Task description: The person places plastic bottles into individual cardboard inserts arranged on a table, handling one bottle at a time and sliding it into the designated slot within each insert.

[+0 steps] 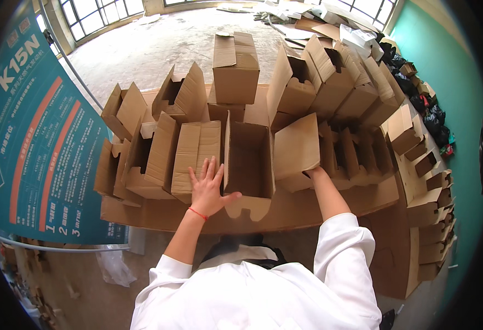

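Observation:
In front of me stands an open cardboard carton (248, 159), its dark inside facing up and a notched flap hanging at its near side. My left hand (208, 190) has its fingers spread over the near part of a carton with closed top flaps (196, 147), and its thumb reaches to the open carton's near edge. My right hand (317, 174) is at the near side of another carton (296, 146), whose broad flap is tilted up. That flap and the carton hide its fingers. A red string is around my left wrist.
Several open cartons (324, 71) stand in rows on a cardboard-covered table (351, 199). One closed carton (236, 69) rises at the back middle. A teal banner (48, 143) leans at the left. More cartons (431, 220) line the right, near black bags (437, 121).

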`<action>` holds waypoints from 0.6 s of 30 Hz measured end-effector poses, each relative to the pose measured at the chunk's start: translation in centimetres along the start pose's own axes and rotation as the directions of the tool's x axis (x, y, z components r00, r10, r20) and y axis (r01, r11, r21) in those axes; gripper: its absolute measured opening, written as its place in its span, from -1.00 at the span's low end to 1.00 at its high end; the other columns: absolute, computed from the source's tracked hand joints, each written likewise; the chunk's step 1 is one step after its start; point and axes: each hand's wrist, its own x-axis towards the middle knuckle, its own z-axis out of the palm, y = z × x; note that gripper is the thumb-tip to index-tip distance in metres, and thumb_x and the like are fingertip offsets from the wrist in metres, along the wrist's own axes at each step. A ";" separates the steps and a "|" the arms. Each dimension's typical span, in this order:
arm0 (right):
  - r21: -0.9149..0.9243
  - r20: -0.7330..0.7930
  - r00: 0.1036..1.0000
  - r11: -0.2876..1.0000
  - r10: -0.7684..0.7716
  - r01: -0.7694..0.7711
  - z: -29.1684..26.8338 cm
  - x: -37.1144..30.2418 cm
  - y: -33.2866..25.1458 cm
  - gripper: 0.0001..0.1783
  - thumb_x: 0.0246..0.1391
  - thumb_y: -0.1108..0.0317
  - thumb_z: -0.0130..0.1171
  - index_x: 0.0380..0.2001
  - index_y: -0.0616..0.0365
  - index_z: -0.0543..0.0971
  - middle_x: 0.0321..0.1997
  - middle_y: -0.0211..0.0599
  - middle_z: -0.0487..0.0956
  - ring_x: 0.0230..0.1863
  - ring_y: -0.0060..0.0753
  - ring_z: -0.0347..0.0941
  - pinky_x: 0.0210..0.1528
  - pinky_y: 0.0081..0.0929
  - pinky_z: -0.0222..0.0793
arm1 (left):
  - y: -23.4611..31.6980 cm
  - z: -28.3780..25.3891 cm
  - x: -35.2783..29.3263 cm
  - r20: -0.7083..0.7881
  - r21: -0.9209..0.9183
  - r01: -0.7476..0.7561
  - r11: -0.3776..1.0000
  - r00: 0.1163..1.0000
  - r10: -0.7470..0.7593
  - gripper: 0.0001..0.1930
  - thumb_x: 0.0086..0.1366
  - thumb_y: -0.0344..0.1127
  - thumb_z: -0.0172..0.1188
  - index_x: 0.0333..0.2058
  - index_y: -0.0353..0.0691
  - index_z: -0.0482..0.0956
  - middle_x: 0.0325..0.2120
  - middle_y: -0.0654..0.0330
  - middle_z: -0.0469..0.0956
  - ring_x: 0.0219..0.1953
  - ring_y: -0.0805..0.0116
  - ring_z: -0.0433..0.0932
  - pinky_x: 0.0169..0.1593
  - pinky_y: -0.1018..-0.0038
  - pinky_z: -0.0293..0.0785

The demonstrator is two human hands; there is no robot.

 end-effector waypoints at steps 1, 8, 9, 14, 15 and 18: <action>0.029 0.013 1.000 1.000 -0.013 0.013 -0.2 0.0 0.3 -0.20 0.17 0.01 -0.02 0.36 0.02 -0.07 0.15 0.17 0.41 0.16 0.09 0.38 0.12 -0.23 0.34 | 0.0 0.0 0.0 0.001 -0.004 0.002 1.000 1.000 -0.002 0.03 -0.04 0.47 0.12 0.25 -0.22 0.26 0.34 -0.01 0.02 0.41 0.10 -0.11 0.32 -0.23 -0.43; -0.082 0.116 0.992 0.996 0.047 -0.037 3.1 -3.9 0.3 -0.19 0.10 0.02 0.08 0.33 0.09 0.06 0.16 0.17 0.41 0.18 0.08 0.36 0.15 -0.22 0.31 | 2.9 -4.7 0.8 -0.219 -0.210 -0.056 0.976 0.976 0.009 -0.19 0.08 0.11 0.28 0.23 -0.19 0.27 0.29 -0.01 0.13 0.36 0.03 0.00 0.37 -0.01 -0.37; -0.159 0.132 0.988 0.985 0.083 -0.061 2.5 -5.2 -1.0 -0.12 0.06 0.07 0.16 0.35 0.12 0.02 0.13 0.20 0.42 0.17 0.05 0.38 0.13 -0.26 0.34 | 4.8 -5.6 1.2 -0.307 -0.212 -0.154 0.965 0.948 0.084 -0.22 0.06 0.03 0.31 0.21 -0.18 0.29 0.25 0.00 0.18 0.33 0.03 0.06 0.37 0.02 -0.29; -0.133 0.072 0.988 0.983 0.139 -0.128 3.8 -7.1 -0.3 -0.16 0.03 0.04 0.17 0.29 0.12 0.10 0.12 0.16 0.44 0.16 0.05 0.38 0.11 -0.23 0.34 | 15.4 -1.6 1.7 -0.365 -0.219 -0.626 0.749 0.764 0.532 -0.54 0.08 -0.30 0.24 0.00 -0.15 0.45 -0.07 0.10 0.48 0.07 0.20 0.42 0.30 0.23 0.12; -0.110 0.066 0.992 0.989 0.108 -0.101 4.0 -6.9 -1.0 -0.17 0.03 0.03 0.17 0.28 0.12 0.12 0.12 0.15 0.44 0.16 0.05 0.38 0.10 -0.22 0.34 | 15.8 0.2 1.9 -0.167 -0.193 -0.613 0.766 0.790 0.590 -0.67 0.15 -0.34 0.12 -0.07 -0.20 0.47 -0.24 0.14 0.51 -0.04 0.22 0.47 0.31 0.27 0.10; -0.016 0.033 0.992 0.992 0.125 -0.124 4.3 -7.4 0.1 -0.20 0.01 0.00 0.17 0.25 0.12 0.17 0.12 0.13 0.45 0.16 0.05 0.39 0.09 -0.20 0.35 | 16.8 3.1 2.0 -0.116 -0.094 -0.544 0.834 0.838 0.533 -0.79 0.15 -0.38 0.06 -0.22 -0.25 0.46 -0.41 0.18 0.46 -0.18 0.24 0.49 0.31 0.31 0.09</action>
